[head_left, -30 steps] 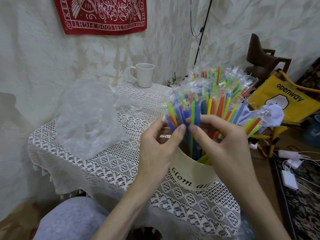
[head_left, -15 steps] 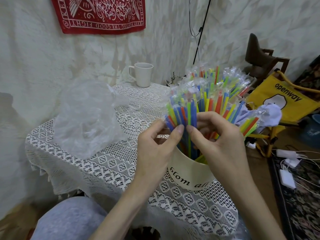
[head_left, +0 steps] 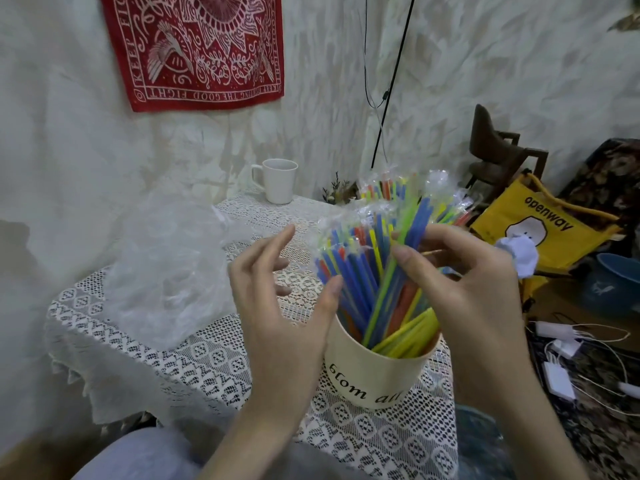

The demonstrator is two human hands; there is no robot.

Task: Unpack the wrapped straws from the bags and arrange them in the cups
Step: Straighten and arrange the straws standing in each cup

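Note:
A cream cup (head_left: 377, 375) with black lettering stands on the lace-covered table (head_left: 214, 358), packed with several wrapped straws (head_left: 360, 265) in blue, green, yellow and red. My right hand (head_left: 460, 282) grips a bunch of these straws at the cup's right side, thumb in front. My left hand (head_left: 277, 296) hovers at the cup's left with fingers spread; its thumb touches the straws near the rim. A white mug (head_left: 278, 181) stands empty at the table's far edge. A crumpled clear plastic bag (head_left: 166, 271) lies on the left of the table.
A red bandana (head_left: 204, 46) hangs on the wall. To the right are a yellow "openway" bag (head_left: 540, 230), a dark wooden chair (head_left: 498, 150), a blue bowl (head_left: 613, 282) and white chargers with cables (head_left: 561, 358) on the floor. My knee (head_left: 138, 455) is below the table.
My left hand let go of the straws and spread its fingers, drifting left. My right hand shifted to the right side of the bunch. The camera tilted up a little.

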